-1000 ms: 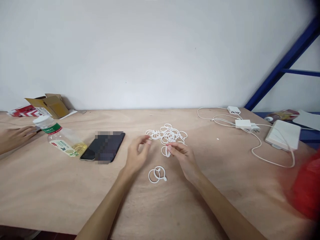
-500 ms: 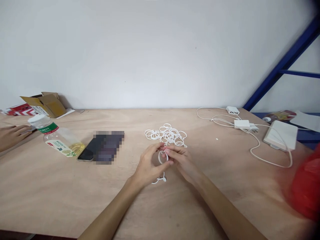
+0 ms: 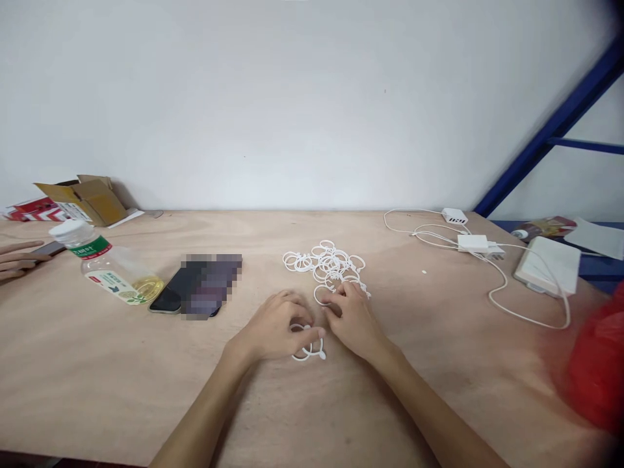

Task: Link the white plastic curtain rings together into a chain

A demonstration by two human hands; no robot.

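Note:
A loose pile of white plastic rings (image 3: 325, 262) lies mid-table. My left hand (image 3: 273, 333) rests on the table just in front of it, fingers curled and thumb pinched on a white ring (image 3: 298, 328). That ring sits over a small separate group of rings (image 3: 312, 353) under the thumb. My right hand (image 3: 355, 317) lies beside the left one, its bent fingertips closed on another white ring (image 3: 322, 296) at the near edge of the pile. The two hands almost touch.
A dark phone (image 3: 195, 289) and a lying plastic bottle (image 3: 110, 270) sit to the left. Another person's hand (image 3: 14, 260) rests at the far left near a cardboard box (image 3: 85, 198). White chargers with cables (image 3: 475, 246) and a white box (image 3: 548, 265) sit right; something red (image 3: 597, 361) blurs the right edge.
Both hands, which held one ring together above the table, have dropped and parted. The left went down onto the small ring group; the right moved to the pile's near edge.

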